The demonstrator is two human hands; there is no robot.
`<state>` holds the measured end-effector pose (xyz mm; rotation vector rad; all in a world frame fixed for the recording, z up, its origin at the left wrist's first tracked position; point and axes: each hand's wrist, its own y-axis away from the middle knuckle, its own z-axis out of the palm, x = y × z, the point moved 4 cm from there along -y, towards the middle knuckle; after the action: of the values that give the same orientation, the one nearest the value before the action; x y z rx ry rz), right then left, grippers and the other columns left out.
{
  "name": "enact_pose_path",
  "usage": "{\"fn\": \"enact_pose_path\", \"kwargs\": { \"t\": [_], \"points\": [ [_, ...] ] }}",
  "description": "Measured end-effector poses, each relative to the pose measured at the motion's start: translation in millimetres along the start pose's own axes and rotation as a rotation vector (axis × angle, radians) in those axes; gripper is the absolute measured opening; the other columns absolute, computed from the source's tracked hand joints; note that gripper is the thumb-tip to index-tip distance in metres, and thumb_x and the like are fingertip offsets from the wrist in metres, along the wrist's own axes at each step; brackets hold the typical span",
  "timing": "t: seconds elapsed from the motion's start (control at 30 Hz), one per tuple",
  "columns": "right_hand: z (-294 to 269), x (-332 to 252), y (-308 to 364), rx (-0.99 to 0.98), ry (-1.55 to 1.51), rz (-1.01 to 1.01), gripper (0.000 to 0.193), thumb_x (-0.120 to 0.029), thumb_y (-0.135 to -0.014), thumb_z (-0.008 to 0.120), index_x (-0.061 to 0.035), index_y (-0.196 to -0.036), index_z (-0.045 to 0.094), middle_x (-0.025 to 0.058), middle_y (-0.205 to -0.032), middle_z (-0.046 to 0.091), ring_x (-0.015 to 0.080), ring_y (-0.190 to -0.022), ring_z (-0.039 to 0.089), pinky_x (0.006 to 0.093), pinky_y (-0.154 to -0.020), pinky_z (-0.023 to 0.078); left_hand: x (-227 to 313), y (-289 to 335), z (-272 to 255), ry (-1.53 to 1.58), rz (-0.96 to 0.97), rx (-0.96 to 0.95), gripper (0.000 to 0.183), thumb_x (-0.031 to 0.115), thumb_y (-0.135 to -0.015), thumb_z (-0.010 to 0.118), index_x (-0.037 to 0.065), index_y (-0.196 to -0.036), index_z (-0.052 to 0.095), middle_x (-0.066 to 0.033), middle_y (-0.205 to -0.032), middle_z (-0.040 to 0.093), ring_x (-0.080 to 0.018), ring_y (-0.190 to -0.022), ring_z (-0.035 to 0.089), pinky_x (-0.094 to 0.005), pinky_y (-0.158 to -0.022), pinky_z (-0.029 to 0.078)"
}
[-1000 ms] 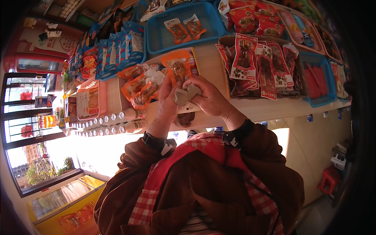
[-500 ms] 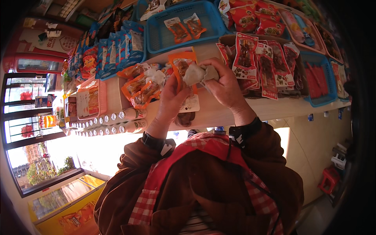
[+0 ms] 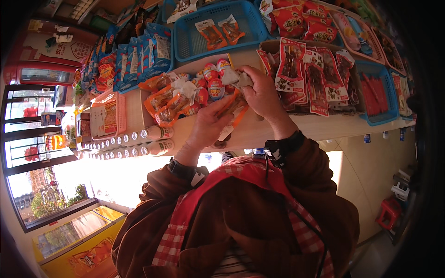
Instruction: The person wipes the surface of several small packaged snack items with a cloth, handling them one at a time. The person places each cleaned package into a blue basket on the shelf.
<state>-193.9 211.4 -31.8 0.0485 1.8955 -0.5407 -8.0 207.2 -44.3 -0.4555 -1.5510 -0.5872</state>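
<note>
My left hand (image 3: 209, 125) is closed on an orange-edged, see-through snack packet (image 3: 237, 107), which tilts up to the right below my right hand. A crumpled greyish-white cloth (image 3: 244, 79) is pinched in my right hand (image 3: 263, 95). Just beyond the packet, several red-and-white egg-shaped packs (image 3: 210, 72) stand in a group, with the cloth close beside them. More orange snack packets (image 3: 168, 110) lie in a pile left of my left hand. The fingertips of both hands are partly hidden.
A blue basket (image 3: 181, 52) at the back holds two more packets. Red-and-white snack packs (image 3: 320, 83) fill a box on the right, beside another blue basket (image 3: 397, 104). Rows of small bottles (image 3: 155, 134) line the counter's near left edge, below blue snack bags (image 3: 141, 58).
The packet has come down and tipped to the right in my left hand. My right hand's cloth has come off its face, and the egg-shaped packs behind now show.
</note>
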Motion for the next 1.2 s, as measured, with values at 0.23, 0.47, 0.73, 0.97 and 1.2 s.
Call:
{"fn": "enact_pose_path", "kwargs": {
  "t": [0.23, 0.47, 0.73, 0.97, 1.2],
  "points": [
    [-28.7, -9.3, -5.8, 0.003, 0.158, -0.099, 0.036, 0.002, -0.079, 0.065, -0.0053, -0.114, 0.067, 0.015, -0.11, 0.07, 0.0371, -0.107, 0.065, 0.0425, -0.09, 0.052, -2.3, -1.1, -15.1, 0.062, -0.086, 0.02, 0.042, -0.006, -0.09, 0.07, -0.001, -0.13, 0.063, -0.0065, -0.12, 0.069, -0.0105, -0.106, 0.063, -0.0252, -0.091, 0.053],
    [-4.5, -42.4, 12.9, -0.339, 0.281, -0.509, 0.049, 0.003, -0.068, 0.073, -0.0088, -0.115, 0.066, 0.0102, -0.105, 0.066, 0.0336, -0.105, 0.061, 0.0444, -0.1, 0.044, 1.2, -6.2, -21.4, -0.081, -0.024, 0.062, 0.036, -0.011, -0.086, 0.064, -0.001, -0.12, 0.065, -0.005, -0.11, 0.067, -0.0145, -0.107, 0.064, -0.028, -0.091, 0.053],
    [5.0, -17.4, 19.1, -0.108, 0.023, -0.119, 0.03, -0.003, -0.078, 0.072, -0.0038, -0.106, 0.062, 0.0163, -0.099, 0.066, 0.0419, -0.095, 0.062, 0.046, -0.082, 0.052, 9.8, -9.5, -20.1, 0.374, -0.002, 0.238, 0.049, -0.004, -0.089, 0.07, 0.001, -0.134, 0.055, -0.0056, -0.118, 0.068, -0.0153, -0.107, 0.064, -0.0316, -0.097, 0.052],
    [20.6, -3.2, 26.1, -0.08, -0.312, 0.184, 0.026, -0.014, -0.094, 0.066, -0.0011, -0.116, 0.065, 0.0173, -0.103, 0.073, 0.0312, -0.097, 0.071, 0.0363, -0.082, 0.054, 4.6, -4.2, -2.9, 0.359, 0.035, 0.189, 0.043, 0.006, -0.093, 0.074, 0.001, -0.132, 0.058, -0.0059, -0.121, 0.069, -0.0146, -0.105, 0.065, -0.0306, -0.095, 0.052],
    [13.4, 5.5, 20.6, -0.173, -0.711, 0.338, 0.034, -0.017, -0.098, 0.064, -0.0008, -0.128, 0.06, 0.0138, -0.109, 0.071, 0.0257, -0.103, 0.07, 0.034, -0.088, 0.052, 0.8, -7.9, -21.6, 0.297, 0.006, 0.198, 0.031, 0.017, -0.102, 0.065, 0.0, -0.128, 0.062, -0.0041, -0.111, 0.07, -0.0112, -0.098, 0.062, -0.0279, -0.087, 0.051]
  ]
}}
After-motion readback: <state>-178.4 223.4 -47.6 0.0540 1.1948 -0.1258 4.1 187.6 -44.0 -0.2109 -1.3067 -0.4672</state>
